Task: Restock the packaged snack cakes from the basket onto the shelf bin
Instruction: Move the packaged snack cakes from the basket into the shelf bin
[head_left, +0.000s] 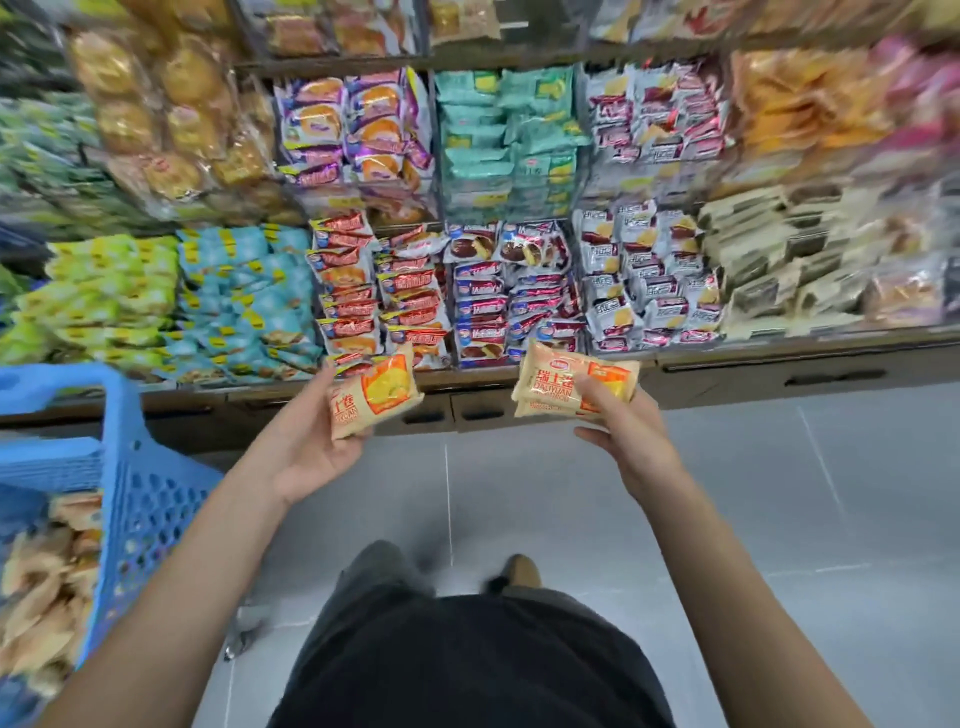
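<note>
Shelves (519, 57) full of bright snack packs fill the wall in front of the person, bin after bin, row on row. Below them runs a dark wooden base with drawers, and under that the grey floor (727, 519). At the person's left side stands a blue basket (140, 499) with holes in its wall — inside it lie many more pale snack cakes (47, 587) waiting their turn.

Both arms reach out toward the shelf. The left hand (311, 452) is cupped under one orange-and-cream pack (371, 397), its fingers closed around the near end. The right hand (621, 431) holds a small stack of the same packs (569, 382); it looks like two or more, with the thumb pressed on top and the fingers curled beneath. Both loads hang in the air just in front of the lowest row, near the red packs (353, 291) and the blue ones (488, 312).

I cannot see a bin on the shelf with packs that match these, so the right spot is hard to pick out from here. To do this step well, I think the person should find that bin first, then lay the packs flat with the printed side up, all facing the same way. A soft hold is best — these cakes would squash easily. One hand at a time would keep the stack from sliding.
</note>
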